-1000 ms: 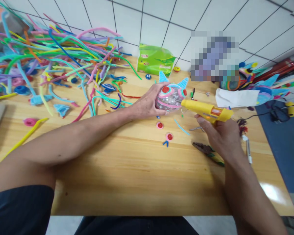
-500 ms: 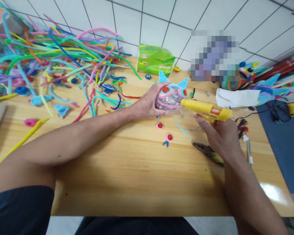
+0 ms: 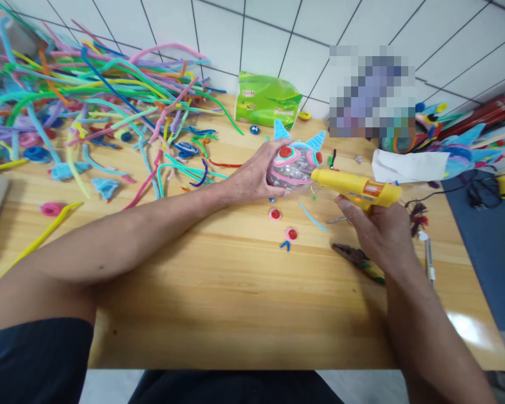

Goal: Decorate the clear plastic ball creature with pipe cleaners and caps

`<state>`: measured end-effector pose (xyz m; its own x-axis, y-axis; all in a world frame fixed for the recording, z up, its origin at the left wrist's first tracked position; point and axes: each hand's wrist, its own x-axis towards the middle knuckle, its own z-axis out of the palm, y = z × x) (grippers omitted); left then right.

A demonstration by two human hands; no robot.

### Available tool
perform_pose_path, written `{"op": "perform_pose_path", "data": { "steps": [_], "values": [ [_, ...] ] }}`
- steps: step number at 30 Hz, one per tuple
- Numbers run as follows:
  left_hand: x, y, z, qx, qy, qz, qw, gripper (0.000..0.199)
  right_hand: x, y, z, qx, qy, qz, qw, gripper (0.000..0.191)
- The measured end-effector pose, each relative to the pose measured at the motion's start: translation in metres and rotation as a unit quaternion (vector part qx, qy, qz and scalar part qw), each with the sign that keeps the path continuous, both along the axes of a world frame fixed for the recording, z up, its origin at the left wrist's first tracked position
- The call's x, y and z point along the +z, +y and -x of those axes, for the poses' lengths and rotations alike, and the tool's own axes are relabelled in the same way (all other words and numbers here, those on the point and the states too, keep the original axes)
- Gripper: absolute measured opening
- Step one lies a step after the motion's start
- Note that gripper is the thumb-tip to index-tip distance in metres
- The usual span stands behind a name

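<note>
My left hand (image 3: 266,175) is closed around the left side of a clear round ornament (image 3: 293,171). The ornament has two blue striped horns on top, red eyes ringed in pink and blue, and a pink band across its front. A yellow hot glue gun (image 3: 357,188) is gripped in my right hand (image 3: 381,230), its nozzle end at the ornament's right side. Whether the tip touches the surface I cannot tell. Two red-and-pink discs (image 3: 292,233) and a small blue V-shaped piece (image 3: 285,246) lie on the table below the ornament.
Pliers (image 3: 357,261) lie beneath my right wrist. A heap of colourful pipe cleaners (image 3: 109,95) covers the back left. A green packet (image 3: 268,101) stands against the tiled wall. White paper (image 3: 410,165) and a dark cord (image 3: 482,191) lie at the right.
Both hands hold almost the same place. The glue gun has shifted very slightly to the right, and my left hand's hold on the ornament is unchanged.
</note>
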<state>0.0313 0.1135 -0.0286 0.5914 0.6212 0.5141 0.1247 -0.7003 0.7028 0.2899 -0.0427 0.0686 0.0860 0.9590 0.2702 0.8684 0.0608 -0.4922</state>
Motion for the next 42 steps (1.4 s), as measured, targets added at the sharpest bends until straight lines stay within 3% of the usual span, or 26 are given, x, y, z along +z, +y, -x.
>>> {"op": "perform_pose_path", "data": {
  "steps": [36,42],
  "values": [
    [0.001,-0.0017,-0.0001,-0.007,-0.016,0.004,1.0,0.112,-0.0002,-0.0013,0.0012,-0.008,0.0,0.013,1.0,0.032],
    [0.0013,-0.0019,-0.0009,-0.002,-0.01,0.012,1.0,0.115,-0.0044,-0.0017,-0.0024,0.001,-0.027,-0.023,0.999,0.033]
  ]
}}
